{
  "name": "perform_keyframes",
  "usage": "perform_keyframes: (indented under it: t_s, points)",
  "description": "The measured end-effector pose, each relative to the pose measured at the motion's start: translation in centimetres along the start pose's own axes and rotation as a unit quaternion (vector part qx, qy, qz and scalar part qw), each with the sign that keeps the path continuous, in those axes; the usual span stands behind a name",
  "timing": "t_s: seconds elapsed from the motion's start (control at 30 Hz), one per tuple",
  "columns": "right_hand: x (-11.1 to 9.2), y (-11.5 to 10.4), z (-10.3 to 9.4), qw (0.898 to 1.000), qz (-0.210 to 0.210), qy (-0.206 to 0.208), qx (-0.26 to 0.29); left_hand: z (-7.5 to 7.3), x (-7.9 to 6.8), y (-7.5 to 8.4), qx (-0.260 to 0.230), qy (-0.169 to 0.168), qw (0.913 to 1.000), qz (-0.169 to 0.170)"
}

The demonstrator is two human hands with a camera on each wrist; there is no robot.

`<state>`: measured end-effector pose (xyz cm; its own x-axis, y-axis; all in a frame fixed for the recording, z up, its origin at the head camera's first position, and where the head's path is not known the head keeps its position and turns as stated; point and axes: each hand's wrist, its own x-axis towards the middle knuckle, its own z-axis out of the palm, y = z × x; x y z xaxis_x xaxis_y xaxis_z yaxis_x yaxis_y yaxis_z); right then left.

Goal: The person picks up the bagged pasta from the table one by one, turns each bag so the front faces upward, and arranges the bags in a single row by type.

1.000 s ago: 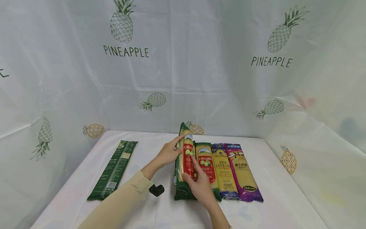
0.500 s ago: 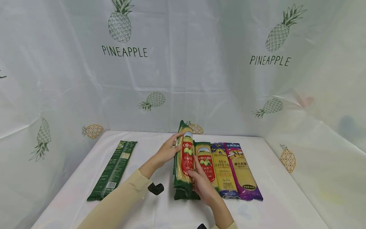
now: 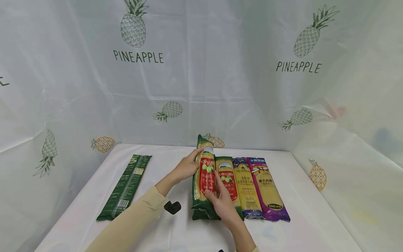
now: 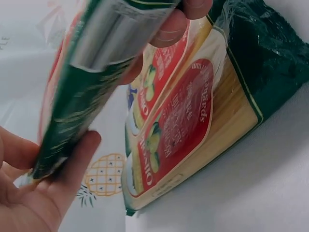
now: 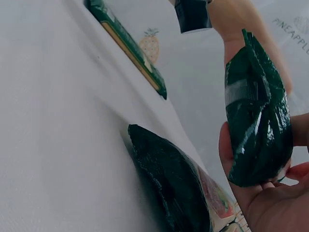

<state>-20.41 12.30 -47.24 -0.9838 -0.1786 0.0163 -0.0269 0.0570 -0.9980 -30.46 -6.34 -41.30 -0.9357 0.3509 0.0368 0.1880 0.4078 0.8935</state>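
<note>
Both hands hold a green-edged spaghetti pack (image 3: 206, 178) with a red label, its front toward the head view. My left hand (image 3: 185, 167) grips its upper left side. Lower down on the right, my right hand (image 3: 226, 206) grips it with the thumb on the front. In the left wrist view the held pack is raised off a second spaghetti pack (image 4: 178, 130) of the same look, lying on the table. Right of that one lies a third red-labelled spaghetti pack (image 3: 227, 182). The right wrist view shows the held pack's green end (image 5: 258, 116) in my right hand.
A yellow-and-blue pasta pack (image 3: 248, 189) and a purple-edged one (image 3: 269, 190) lie at the right of the row. Apart at the left, a green pack (image 3: 126, 187) lies back side up. The white table (image 3: 176, 234) meets a pineapple-print cloth (image 3: 220, 87) behind.
The held pack has turned so that its label faces the head view more fully. It rose slightly, then came down a little. My right hand has shifted its hold along the right side.
</note>
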Motion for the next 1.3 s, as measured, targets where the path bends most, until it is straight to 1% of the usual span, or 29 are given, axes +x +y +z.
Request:
perform_keyframes:
  t_s: [0.13, 0.27, 0.37, 0.47, 0.6, 0.67, 0.7, 0.8, 0.87, 1.0, 1.17, 1.3]
  points:
    - [0.0, 0.1, 0.3, 1.0, -0.013, 0.01, 0.007, -0.1, 0.0, 0.1, 0.032, 0.007, 0.9995, -0.001]
    - [-0.1, 0.2, 0.6, 0.999, -0.026, 0.022, -0.009, -0.2, -0.1, -0.1, 0.058, 0.015, 0.9982, -0.004]
    - [-0.2, 0.2, 0.8, 0.999, -0.032, 0.03, -0.02, -0.4, 0.0, -0.3, 0.077, 0.026, 0.9967, 0.0]
    - [-0.2, 0.2, 1.1, 0.998, -0.04, 0.038, -0.032, -0.5, 0.0, -0.4, 0.086, 0.038, 0.9955, 0.004]
    - [-0.3, 0.1, 1.4, 0.995, -0.052, 0.052, -0.066, -0.6, 0.0, -0.4, 0.086, 0.056, 0.9947, 0.009]
    - [-0.3, 0.0, 1.5, 0.994, -0.053, 0.057, -0.079, -0.6, 0.0, -0.4, 0.076, 0.06, 0.9952, 0.009]
    - [-0.3, 0.0, 1.5, 0.993, -0.052, 0.058, -0.085, -0.6, -0.1, -0.4, 0.063, 0.06, 0.9962, 0.007]
    - [-0.2, -0.2, 1.4, 0.993, -0.044, 0.05, -0.099, -0.7, 0.0, -0.5, 0.008, 0.058, 0.9983, -0.006]
    - [-0.3, -0.3, 1.2, 0.993, -0.037, 0.038, -0.105, -0.7, 0.0, -0.6, -0.029, 0.055, 0.9979, -0.017]
    - [-0.5, -0.7, 0.6, 0.994, -0.02, 0.01, -0.109, -0.8, 0.2, -1.0, -0.084, 0.045, 0.995, -0.031]
    - [-0.6, -1.1, -0.2, 0.996, 0.013, -0.021, -0.089, -1.0, 0.4, -1.5, -0.142, 0.026, 0.9888, -0.038]
    - [-0.5, -1.3, -0.7, 0.997, 0.021, -0.032, -0.068, -1.3, 0.5, -1.3, -0.166, 0.012, 0.985, -0.046]
